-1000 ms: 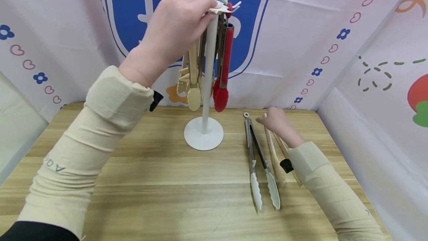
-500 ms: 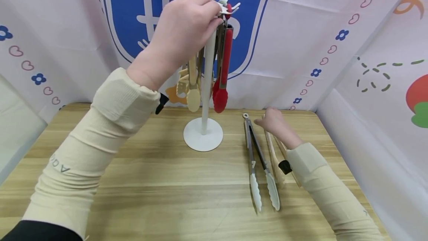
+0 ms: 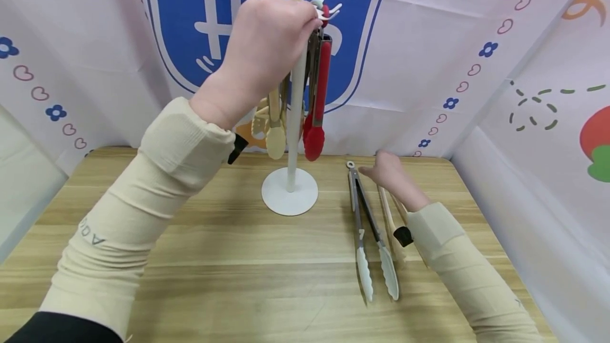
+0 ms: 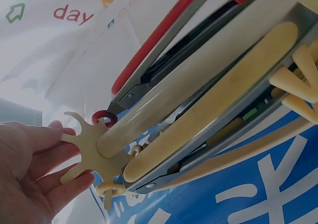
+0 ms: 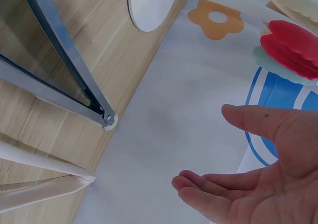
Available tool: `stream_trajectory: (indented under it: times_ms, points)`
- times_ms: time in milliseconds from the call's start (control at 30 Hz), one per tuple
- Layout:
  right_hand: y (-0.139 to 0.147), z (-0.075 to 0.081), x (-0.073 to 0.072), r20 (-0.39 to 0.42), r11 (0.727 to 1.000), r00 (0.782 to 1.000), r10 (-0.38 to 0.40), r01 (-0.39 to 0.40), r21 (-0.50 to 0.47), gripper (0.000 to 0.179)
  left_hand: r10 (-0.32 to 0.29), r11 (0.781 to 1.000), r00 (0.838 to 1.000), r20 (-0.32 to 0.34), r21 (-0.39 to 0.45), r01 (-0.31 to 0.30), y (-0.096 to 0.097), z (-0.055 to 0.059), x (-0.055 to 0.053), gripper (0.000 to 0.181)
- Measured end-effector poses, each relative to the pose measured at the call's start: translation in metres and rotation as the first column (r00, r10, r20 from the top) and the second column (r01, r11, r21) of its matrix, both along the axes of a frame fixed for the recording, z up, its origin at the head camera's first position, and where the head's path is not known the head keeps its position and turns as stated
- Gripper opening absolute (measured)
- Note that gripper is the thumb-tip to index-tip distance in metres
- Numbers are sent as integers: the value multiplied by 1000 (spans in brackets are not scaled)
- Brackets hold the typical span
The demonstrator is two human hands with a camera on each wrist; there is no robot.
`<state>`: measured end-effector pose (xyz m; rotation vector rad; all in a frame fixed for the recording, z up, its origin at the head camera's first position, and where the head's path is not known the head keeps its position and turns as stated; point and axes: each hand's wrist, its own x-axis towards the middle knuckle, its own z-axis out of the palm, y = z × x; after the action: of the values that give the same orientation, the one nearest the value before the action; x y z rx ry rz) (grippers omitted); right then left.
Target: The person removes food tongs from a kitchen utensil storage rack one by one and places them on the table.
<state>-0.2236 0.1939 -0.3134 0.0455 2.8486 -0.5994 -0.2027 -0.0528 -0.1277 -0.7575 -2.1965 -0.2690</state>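
A: ok so from the left, what's the left hand (image 3: 271,41) up to?
B: grasping the hooked top of a white utensil stand (image 3: 295,110). Left wrist view has the thumb and fingers pinching its prongs. Round foot's flat on the wood-grain surface (image 3: 214,279).
A: and hanging off it?
B: beige tongs (image 3: 275,120) on the left side of the pole, heads down, then red tongs (image 3: 322,89) on the right, their red ring looped over a prong.
A: what's further right?
B: metal tongs with pale scalloped tips (image 3: 369,213) lying spread in a V, hinge toward the backdrop. Just beside them, wood-toned tongs (image 5: 44,160), also splayed, partly hidden by the arm in the head view.
A: and the right hand (image 3: 388,173)?
B: released, lol. Hovering over the far end of the wood-toned ones, thumb well apart from the loosely straight fingers.
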Motion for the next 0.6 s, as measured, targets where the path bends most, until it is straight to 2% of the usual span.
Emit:
stream_trajectory:
  times_ms: [333, 600]
  points:
    - [-1, 7, 3, -56, 999, 998, 7, -10, -52, 69, -62, 998, 998, 6, 2, 62, -8, 2, -4, 34]
    - [-2, 11, 5, -125, 996, 992, 9, -20, -89, 65, -156, 987, 988, -5, 29, 156, -15, 2, -10, 32]
